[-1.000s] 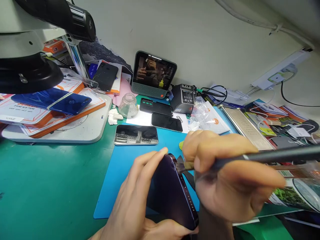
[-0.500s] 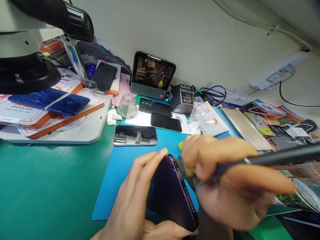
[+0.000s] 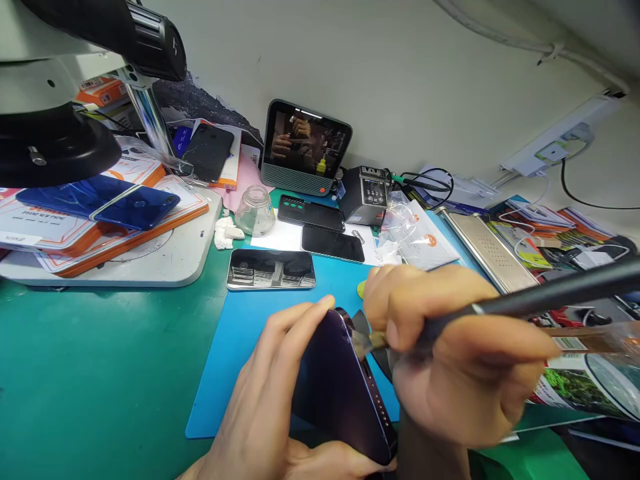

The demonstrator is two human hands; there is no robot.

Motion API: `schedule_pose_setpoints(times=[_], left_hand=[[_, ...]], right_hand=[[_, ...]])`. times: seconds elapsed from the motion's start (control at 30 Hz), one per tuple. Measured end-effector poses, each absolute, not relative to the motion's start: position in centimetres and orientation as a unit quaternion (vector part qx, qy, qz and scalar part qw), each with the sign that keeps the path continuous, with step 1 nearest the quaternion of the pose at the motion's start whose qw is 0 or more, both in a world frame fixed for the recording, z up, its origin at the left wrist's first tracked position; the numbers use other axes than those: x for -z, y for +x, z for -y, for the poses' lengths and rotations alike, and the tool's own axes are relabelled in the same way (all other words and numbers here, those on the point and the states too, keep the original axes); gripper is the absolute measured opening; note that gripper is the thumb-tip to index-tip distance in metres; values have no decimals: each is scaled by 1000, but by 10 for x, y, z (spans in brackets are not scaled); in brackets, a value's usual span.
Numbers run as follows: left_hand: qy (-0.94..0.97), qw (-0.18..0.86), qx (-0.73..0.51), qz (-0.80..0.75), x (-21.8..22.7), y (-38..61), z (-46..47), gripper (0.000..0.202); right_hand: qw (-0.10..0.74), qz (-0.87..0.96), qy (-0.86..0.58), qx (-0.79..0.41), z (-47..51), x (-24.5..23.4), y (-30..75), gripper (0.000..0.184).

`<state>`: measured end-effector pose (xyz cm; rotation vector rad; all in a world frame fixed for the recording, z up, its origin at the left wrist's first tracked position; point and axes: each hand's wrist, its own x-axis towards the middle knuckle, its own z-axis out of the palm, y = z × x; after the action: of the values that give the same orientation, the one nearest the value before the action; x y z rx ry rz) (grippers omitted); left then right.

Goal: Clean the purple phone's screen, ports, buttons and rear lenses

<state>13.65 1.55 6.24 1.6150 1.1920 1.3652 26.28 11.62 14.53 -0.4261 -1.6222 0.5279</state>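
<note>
My left hand (image 3: pixel 265 407) grips a dark purple phone (image 3: pixel 340 387), held on edge above the blue mat (image 3: pixel 235 347), with the fingertips at its top corner. Closed around a long black-handled brush (image 3: pixel 540 293), my right hand (image 3: pixel 450 353) keeps the bristles (image 3: pixel 363 341) against the phone's upper edge. The handle runs off to the right. A small yellow-green piece (image 3: pixel 361 289) peeks out behind my right knuckles.
A phone with a reflective screen (image 3: pixel 271 269) lies on the mat's far edge, two dark phones (image 3: pixel 333 244) beyond it. A microscope base (image 3: pixel 150 257) with a blue phone (image 3: pixel 100 203) stands left. A small display (image 3: pixel 305 148), glass jar (image 3: pixel 255 211) and cluttered tools sit behind.
The brush bristles shifted slightly along the phone's upper edge, and the brush handle tilted up a little at the right. My left hand and the phone stayed put.
</note>
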Motion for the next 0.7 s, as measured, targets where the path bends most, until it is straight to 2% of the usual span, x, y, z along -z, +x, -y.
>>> schedule_pose_setpoints(times=[0.17,0.3,0.7], left_hand=[[625,365,-512,-463,-64,134,-15,101],[628,365,-506,-465,-64,133,-15,99],[624,357,-503,-480,-64,132,-14,97]], right_hand=[[602,734,-222,-221,-115,-145,270,42],[526,776,-271,-218,-113,-151,279,24],[504,786,-287,-214,-106,-163,282,30]])
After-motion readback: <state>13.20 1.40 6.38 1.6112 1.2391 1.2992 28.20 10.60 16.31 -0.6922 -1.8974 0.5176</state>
